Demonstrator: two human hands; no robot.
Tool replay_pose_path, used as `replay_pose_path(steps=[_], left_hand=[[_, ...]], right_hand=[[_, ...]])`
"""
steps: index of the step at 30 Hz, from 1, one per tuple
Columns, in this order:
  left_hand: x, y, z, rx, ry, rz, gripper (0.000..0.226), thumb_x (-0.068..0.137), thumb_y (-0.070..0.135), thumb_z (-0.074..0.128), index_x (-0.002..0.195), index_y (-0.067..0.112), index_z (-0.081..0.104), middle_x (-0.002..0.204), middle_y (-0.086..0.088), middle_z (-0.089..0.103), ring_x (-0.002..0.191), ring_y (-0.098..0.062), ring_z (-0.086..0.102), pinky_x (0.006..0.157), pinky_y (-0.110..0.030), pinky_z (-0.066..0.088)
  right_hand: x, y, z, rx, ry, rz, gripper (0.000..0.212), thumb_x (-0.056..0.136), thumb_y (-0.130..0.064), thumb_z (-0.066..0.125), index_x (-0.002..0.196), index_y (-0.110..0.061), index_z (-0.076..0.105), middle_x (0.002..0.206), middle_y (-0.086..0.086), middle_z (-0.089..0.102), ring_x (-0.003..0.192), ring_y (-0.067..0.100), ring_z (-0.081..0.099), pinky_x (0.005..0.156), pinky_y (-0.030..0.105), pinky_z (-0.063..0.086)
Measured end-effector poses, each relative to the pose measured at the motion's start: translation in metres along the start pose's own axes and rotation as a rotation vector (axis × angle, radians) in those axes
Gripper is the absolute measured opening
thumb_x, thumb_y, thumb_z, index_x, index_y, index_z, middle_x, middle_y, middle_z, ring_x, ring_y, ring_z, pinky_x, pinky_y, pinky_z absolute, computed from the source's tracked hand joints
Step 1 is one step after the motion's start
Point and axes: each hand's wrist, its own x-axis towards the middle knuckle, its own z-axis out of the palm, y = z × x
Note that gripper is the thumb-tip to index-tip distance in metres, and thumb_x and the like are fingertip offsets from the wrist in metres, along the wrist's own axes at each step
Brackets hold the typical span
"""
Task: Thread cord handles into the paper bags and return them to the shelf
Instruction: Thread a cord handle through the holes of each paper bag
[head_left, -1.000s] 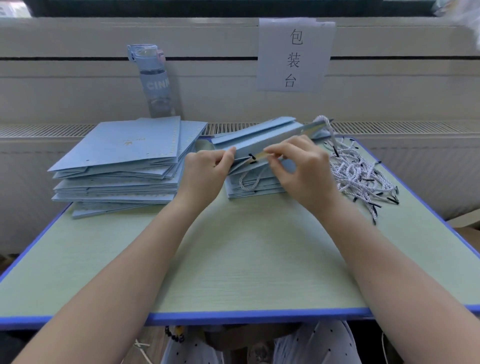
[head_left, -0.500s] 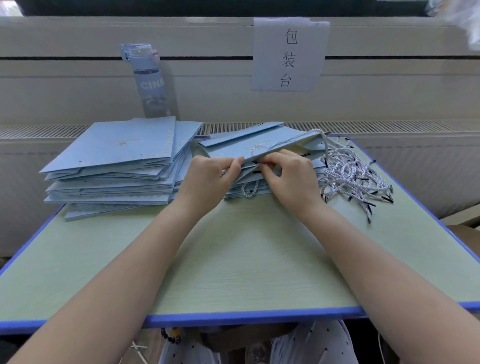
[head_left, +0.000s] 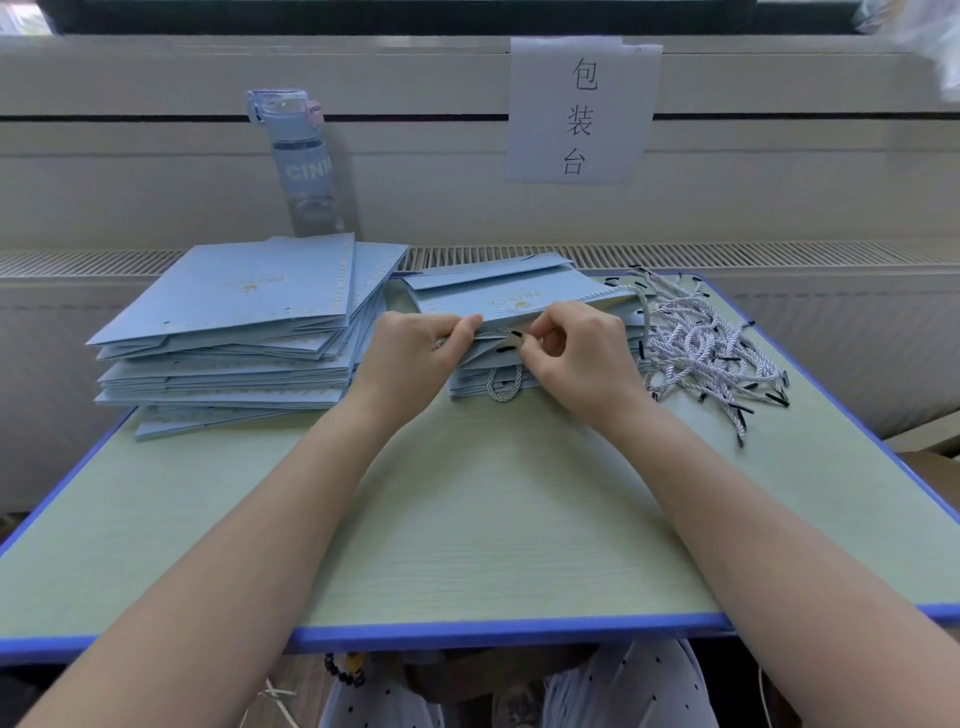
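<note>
Head view: pinched in left hand (head_left: 415, 353), near edge of top bag (head_left: 519, 296) at mid desk (head_left: 493, 519); pinched in right hand (head_left: 576, 358), cord (head_left: 514, 334) by its black tip. Steady the flap, feed tip straight through the hole, pull gently. Mind loose cords (head_left: 696, 353) right, stack (head_left: 234, 312) left; open room near
</note>
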Motion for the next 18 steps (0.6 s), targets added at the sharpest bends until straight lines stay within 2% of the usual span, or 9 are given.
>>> replay_pose_path(steps=[2, 5, 6, 8, 10, 12, 14, 16, 18], left_hand=[[0.001, -0.002, -0.002, 0.005, -0.011, 0.0, 0.047, 0.096, 0.022, 0.054, 0.056, -0.002, 0.052, 0.045, -0.001, 0.028, 0.047, -0.014, 0.029, 0.046, -0.019, 0.021], [0.001, -0.003, -0.005, 0.007, -0.036, 0.01, 0.043, 0.095, 0.022, 0.055, 0.061, -0.003, 0.058, 0.043, 0.01, 0.027, 0.047, -0.013, 0.03, 0.047, -0.019, 0.022], [0.002, -0.003, -0.006, 0.003, -0.052, 0.008, 0.04, 0.095, 0.021, 0.056, 0.062, -0.002, 0.06, 0.039, 0.011, 0.027, 0.045, -0.012, 0.031, 0.046, -0.016, 0.022], [0.002, -0.003, -0.009, -0.006, -0.086, 0.003, 0.033, 0.094, 0.02, 0.058, 0.069, 0.002, 0.068, 0.035, 0.012, 0.031, 0.041, -0.009, 0.033, 0.046, -0.012, 0.025], [0.002, -0.003, -0.011, -0.001, -0.117, 0.011, 0.03, 0.094, 0.02, 0.058, 0.074, 0.001, 0.072, 0.035, 0.015, 0.032, 0.04, -0.007, 0.036, 0.047, -0.01, 0.027], [0.002, -0.002, -0.012, 0.016, -0.146, 0.028, 0.03, 0.093, 0.021, 0.058, 0.077, 0.001, 0.073, 0.041, 0.016, 0.041, 0.042, -0.006, 0.04, 0.048, -0.01, 0.029], [0.003, -0.004, -0.012, 0.03, -0.171, 0.028, 0.031, 0.093, 0.024, 0.059, 0.076, 0.003, 0.074, 0.044, 0.0, 0.05, 0.044, -0.007, 0.04, 0.049, -0.013, 0.029], [0.003, -0.006, -0.013, 0.026, -0.169, 0.008, 0.03, 0.093, 0.024, 0.059, 0.077, 0.003, 0.074, 0.049, -0.01, 0.054, 0.046, -0.01, 0.039, 0.05, -0.019, 0.031], [0.003, -0.006, -0.013, 0.035, -0.163, 0.001, 0.028, 0.093, 0.025, 0.059, 0.083, 0.005, 0.076, 0.053, -0.011, 0.059, 0.052, -0.015, 0.045, 0.053, -0.026, 0.039]], right_hand=[[0.0, 0.0, -0.001, 0.016, 0.022, -0.035, 0.006, 0.082, -0.015, 0.067, 0.078, -0.011, 0.066, 0.068, -0.001, 0.057, 0.062, 0.009, 0.049, 0.064, 0.018, 0.04], [0.003, 0.002, -0.006, 0.057, 0.145, -0.044, 0.015, 0.085, -0.023, 0.062, 0.078, -0.011, 0.067, 0.068, -0.003, 0.058, 0.058, 0.006, 0.047, 0.06, 0.013, 0.036], [0.005, 0.003, -0.009, 0.056, 0.199, -0.041, 0.016, 0.085, -0.022, 0.058, 0.079, -0.011, 0.067, 0.071, -0.004, 0.058, 0.06, 0.008, 0.047, 0.061, 0.016, 0.037], [0.008, 0.008, -0.015, 0.032, 0.237, -0.022, 0.02, 0.086, -0.017, 0.052, 0.09, -0.01, 0.069, 0.086, -0.005, 0.059, 0.078, 0.014, 0.052, 0.07, 0.024, 0.04], [0.009, 0.012, -0.016, -0.059, 0.085, -0.01, 0.03, 0.089, -0.01, 0.047, 0.114, -0.011, 0.064, 0.112, 0.0, 0.061, 0.108, 0.021, 0.051, 0.089, 0.027, 0.038], [0.008, 0.015, -0.013, -0.169, -0.158, -0.008, 0.042, 0.094, -0.007, 0.04, 0.133, -0.017, 0.05, 0.131, 0.002, 0.054, 0.125, 0.022, 0.04, 0.106, 0.036, 0.028], [0.007, 0.015, -0.007, -0.216, -0.328, 0.037, 0.048, 0.096, -0.008, 0.032, 0.14, -0.025, 0.039, 0.13, 0.003, 0.054, 0.124, 0.023, 0.04, 0.11, 0.047, 0.023], [0.008, 0.016, -0.007, -0.195, -0.37, 0.083, 0.046, 0.099, -0.012, 0.03, 0.142, -0.024, 0.037, 0.125, 0.006, 0.052, 0.12, 0.025, 0.041, 0.107, 0.046, 0.027], [0.009, 0.017, -0.01, -0.172, -0.362, 0.098, 0.044, 0.099, -0.014, 0.032, 0.142, -0.022, 0.038, 0.128, 0.006, 0.046, 0.122, 0.025, 0.037, 0.105, 0.044, 0.029]])
